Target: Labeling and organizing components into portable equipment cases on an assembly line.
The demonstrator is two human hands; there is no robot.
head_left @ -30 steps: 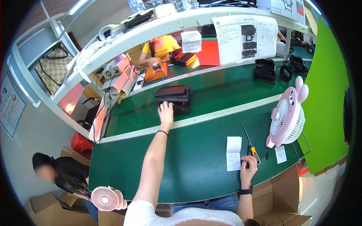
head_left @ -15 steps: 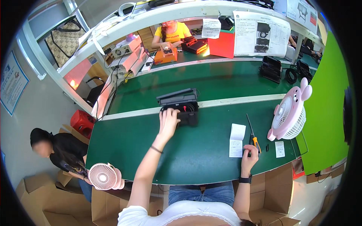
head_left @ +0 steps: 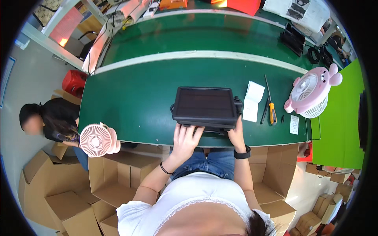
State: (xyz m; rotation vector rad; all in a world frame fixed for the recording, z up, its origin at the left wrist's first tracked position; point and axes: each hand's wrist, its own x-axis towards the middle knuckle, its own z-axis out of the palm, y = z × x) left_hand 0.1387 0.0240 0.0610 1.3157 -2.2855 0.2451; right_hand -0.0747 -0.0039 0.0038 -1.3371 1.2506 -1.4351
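Holding the black box (head_left: pixel 206 108) at twelve o'clock, my left hand (head_left: pixel 186 143) in front, right hand (head_left: pixel 237 135) at its right; lid (head_left: pixel 202 100) looks lowered, latching unclear; screwdriver (head_left: pixel 271 111) unheld, three o'clock from it.

Leaflet (head_left: pixel 252 104), slip (head_left: pixel 294 124), unreadable print (too small)

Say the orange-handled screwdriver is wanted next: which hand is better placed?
Right hand, I'd judge: it's at the front right corner of the black box, nearer the screwdriver. The left hand is at the box's front edge, farther off. Both touch the box, though.
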